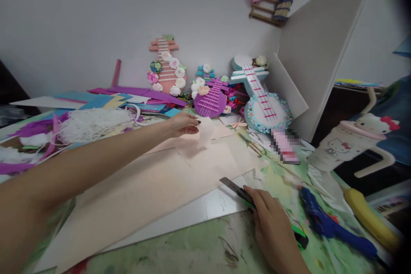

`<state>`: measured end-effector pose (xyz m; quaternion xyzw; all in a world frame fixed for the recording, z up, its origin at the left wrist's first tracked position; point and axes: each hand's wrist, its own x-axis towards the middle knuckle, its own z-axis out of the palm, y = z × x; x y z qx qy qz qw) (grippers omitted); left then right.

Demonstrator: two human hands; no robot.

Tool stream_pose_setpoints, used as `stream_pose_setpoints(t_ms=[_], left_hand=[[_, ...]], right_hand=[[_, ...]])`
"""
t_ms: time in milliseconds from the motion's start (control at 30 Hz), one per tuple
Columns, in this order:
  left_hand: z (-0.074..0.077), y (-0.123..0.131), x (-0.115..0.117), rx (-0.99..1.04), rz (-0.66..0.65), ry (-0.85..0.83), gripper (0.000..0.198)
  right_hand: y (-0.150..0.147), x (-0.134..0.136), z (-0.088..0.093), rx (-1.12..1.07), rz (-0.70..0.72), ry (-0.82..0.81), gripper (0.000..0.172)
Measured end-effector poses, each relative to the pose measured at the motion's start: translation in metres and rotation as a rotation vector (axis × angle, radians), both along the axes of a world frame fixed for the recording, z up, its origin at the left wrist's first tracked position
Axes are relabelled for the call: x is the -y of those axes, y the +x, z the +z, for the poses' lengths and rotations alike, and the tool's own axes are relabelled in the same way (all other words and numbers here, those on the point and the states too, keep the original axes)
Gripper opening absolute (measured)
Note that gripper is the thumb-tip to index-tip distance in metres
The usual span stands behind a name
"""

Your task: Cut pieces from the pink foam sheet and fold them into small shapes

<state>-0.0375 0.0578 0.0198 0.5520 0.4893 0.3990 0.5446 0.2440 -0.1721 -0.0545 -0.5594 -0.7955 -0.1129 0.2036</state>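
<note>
My left hand (pixel 183 124) reaches far across the table and pinches a small pale peach cut piece (pixel 204 132) above a large peach foam sheet (pixel 154 180). My right hand (pixel 268 218) rests near the front edge, closed around a green utility knife (pixel 239 190) whose blade lies at the corner of the sheet. A white board (pixel 205 212) lies under the peach sheet.
Foam guitar models stand against the wall: a pink guitar (pixel 167 68), a purple guitar (pixel 212 98) and a white-and-blue guitar (pixel 263 102). White shreds (pixel 93 124) and coloured foam scraps lie left. A blue glue gun (pixel 330 224), a yellow tool (pixel 369 218) and a cartoon cup (pixel 349 141) sit right.
</note>
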Motion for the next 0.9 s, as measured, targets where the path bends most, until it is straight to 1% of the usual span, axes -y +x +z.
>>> stream_pose_setpoints(t_ms=[100, 233, 333, 433, 500, 567, 667, 733, 833, 900], left_hand=[[-0.012, -0.014, 0.015, -0.033, 0.054, -0.013, 0.020], [-0.029, -0.025, 0.027, -0.151, 0.109, 0.035, 0.025], [-0.040, -0.030, 0.031, -0.296, 0.120, 0.092, 0.023], [-0.047, -0.035, 0.029, -0.493, 0.147, 0.183, 0.025], [-0.047, -0.036, 0.021, -0.622, 0.162, 0.289, 0.026], [-0.044, -0.032, 0.009, -0.720, 0.142, 0.423, 0.025], [-0.039, -0.016, -0.015, -0.802, 0.024, 0.609, 0.021], [-0.040, 0.000, -0.031, -0.833, -0.070, 0.700, 0.026], [-0.048, 0.023, -0.052, -0.859, -0.216, 0.764, 0.040], [-0.054, 0.035, -0.062, -0.866, -0.279, 0.774, 0.044]], right_hand=[[0.000, 0.000, -0.001, 0.005, -0.008, -0.007, 0.065], [0.001, -0.001, -0.002, 0.004, -0.012, -0.003, 0.064], [0.001, 0.000, -0.002, 0.002, -0.009, -0.004, 0.063], [0.001, -0.001, -0.002, 0.004, -0.011, -0.006, 0.063], [0.000, -0.001, -0.001, 0.006, -0.013, -0.003, 0.064], [0.000, -0.001, 0.000, 0.003, -0.009, -0.003, 0.064], [-0.001, -0.001, 0.001, -0.010, -0.004, -0.001, 0.063], [-0.001, 0.000, 0.001, -0.015, -0.008, -0.001, 0.064], [-0.001, 0.001, 0.001, -0.023, -0.012, 0.006, 0.064], [-0.001, 0.001, 0.001, -0.020, -0.005, 0.020, 0.063]])
